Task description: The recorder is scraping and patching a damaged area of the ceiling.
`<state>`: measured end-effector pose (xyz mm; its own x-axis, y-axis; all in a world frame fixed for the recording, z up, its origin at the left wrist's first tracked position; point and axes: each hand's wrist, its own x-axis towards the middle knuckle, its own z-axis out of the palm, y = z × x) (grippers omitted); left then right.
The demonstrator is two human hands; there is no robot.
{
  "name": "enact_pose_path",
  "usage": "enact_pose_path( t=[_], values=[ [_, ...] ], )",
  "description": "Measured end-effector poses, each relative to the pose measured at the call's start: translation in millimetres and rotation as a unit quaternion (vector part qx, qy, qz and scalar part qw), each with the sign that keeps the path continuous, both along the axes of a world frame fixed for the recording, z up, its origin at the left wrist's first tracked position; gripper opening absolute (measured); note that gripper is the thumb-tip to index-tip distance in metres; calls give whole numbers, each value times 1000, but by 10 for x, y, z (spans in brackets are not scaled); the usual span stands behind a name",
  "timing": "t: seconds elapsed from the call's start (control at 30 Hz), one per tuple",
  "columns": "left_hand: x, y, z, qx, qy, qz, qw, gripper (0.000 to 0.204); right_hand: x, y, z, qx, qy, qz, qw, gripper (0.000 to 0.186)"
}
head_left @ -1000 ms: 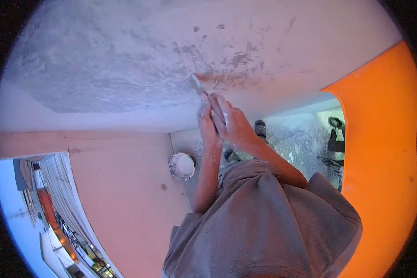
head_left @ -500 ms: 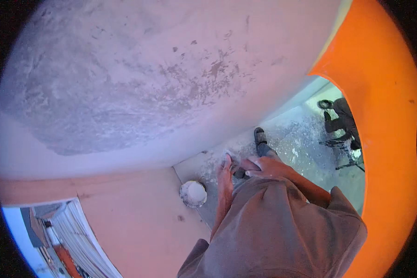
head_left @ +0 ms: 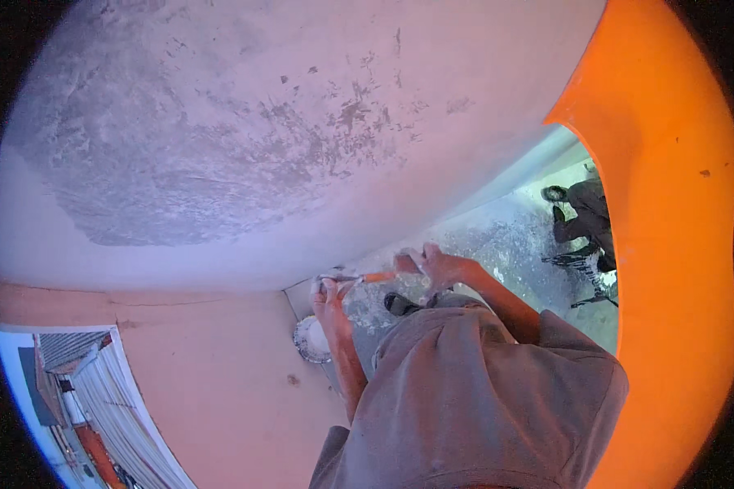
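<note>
Hands stand apart near mid-frame: left hand [head_left: 332, 306] pinches the pale end of an orange-handled tool [head_left: 377, 277] lying crosswise between them, handle toward the right hand [head_left: 439, 267], whose blurred grip I cannot tell. Lower left of centre sits a bucket [head_left: 299, 345].

A loose, plain grey-brown shirt [head_left: 481, 399] filled the lower middle of the frame, creased in long soft folds. Its short, wide sleeves [head_left: 579, 346] left both forearms [head_left: 504, 300] bare. Dark footwear [head_left: 399, 305] showed near the centre, its details too blurred to tell.
</note>
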<state>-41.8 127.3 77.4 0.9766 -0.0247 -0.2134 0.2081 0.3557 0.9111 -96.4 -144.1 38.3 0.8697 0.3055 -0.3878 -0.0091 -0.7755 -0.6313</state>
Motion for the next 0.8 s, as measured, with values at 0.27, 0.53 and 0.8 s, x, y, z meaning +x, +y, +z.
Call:
enact_pose_path(
  t=[0.27, 0.53, 0.8],
  values=[
    [-468, -419, -74, -11, 4, -129, 992, 12, 105, -234, -4, 108, -1, -141, 984, 75],
    [-763, -700, -170, 25, 126, -149, 980, 9, -125, 435, 67, 475, 23, -133, 870, 59],
    [-536, -776, -38, 48, 103, -127, 985, 15, -209, 237, -107, 247, -72, -127, 958, 64]
  ],
)
